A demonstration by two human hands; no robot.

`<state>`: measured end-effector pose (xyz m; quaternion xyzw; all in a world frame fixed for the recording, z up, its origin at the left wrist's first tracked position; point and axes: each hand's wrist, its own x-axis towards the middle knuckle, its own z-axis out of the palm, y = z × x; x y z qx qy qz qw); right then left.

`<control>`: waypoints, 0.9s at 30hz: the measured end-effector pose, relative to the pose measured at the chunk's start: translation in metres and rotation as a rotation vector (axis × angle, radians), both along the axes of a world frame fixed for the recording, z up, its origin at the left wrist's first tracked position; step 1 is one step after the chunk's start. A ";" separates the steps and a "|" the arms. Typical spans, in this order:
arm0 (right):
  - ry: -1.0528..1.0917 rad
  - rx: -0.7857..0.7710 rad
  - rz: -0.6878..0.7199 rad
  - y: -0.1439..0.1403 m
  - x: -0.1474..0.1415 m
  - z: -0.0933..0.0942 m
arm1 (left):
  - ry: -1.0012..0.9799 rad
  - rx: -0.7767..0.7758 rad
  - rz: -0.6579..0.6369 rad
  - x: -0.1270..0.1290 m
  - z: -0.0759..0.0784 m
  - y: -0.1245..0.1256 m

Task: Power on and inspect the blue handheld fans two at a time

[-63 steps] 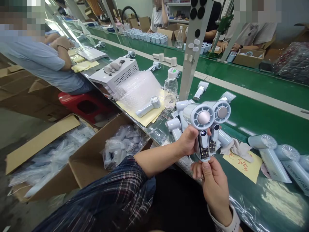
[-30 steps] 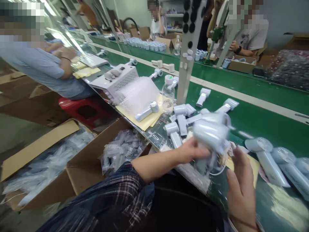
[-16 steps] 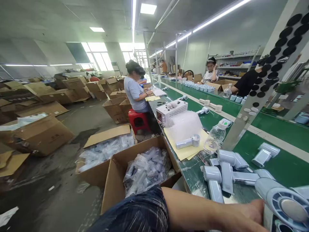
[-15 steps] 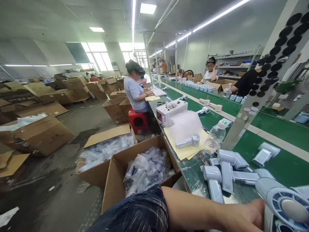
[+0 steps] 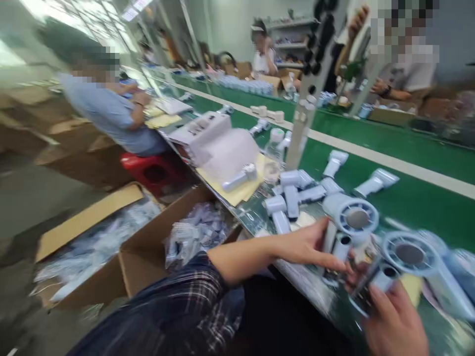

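The picture is motion-blurred. My left hand (image 5: 308, 244) grips the handle of a pale blue handheld fan (image 5: 351, 217), whose round head faces me. My right hand (image 5: 393, 321), at the bottom right, holds the handle of a second handheld fan (image 5: 406, 254) just right of the first. Both fans are low over the near edge of the green conveyor belt (image 5: 408, 193). Several more fans (image 5: 293, 190) lie in a loose pile on the belt just beyond my left hand.
A water bottle (image 5: 274, 153), a yellow sheet (image 5: 241, 190) with one fan on it and a white box (image 5: 204, 131) sit further left. Open cardboard boxes (image 5: 148, 247) of bagged parts stand on the floor. A seated person (image 5: 111, 113) and others work along the belt.
The view has dropped from the hall back down to the belt. My right hand is in view again, and the two fans, held together before, are now one in each hand.
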<state>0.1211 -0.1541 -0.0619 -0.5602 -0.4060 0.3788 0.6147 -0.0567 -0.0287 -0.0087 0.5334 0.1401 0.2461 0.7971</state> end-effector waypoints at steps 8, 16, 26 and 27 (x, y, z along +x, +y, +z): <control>0.306 -0.049 -0.074 -0.009 -0.011 0.027 | -0.048 0.019 -0.009 -0.001 0.003 -0.004; 0.338 -0.027 -0.077 -0.011 -0.006 0.024 | -0.040 0.013 0.027 0.002 0.004 -0.006; 0.383 -0.079 -0.087 -0.008 -0.007 0.021 | -0.019 -0.007 0.008 0.002 -0.008 -0.003; 0.385 -0.079 -0.083 -0.008 -0.008 0.021 | -0.016 -0.008 0.003 0.003 -0.010 -0.002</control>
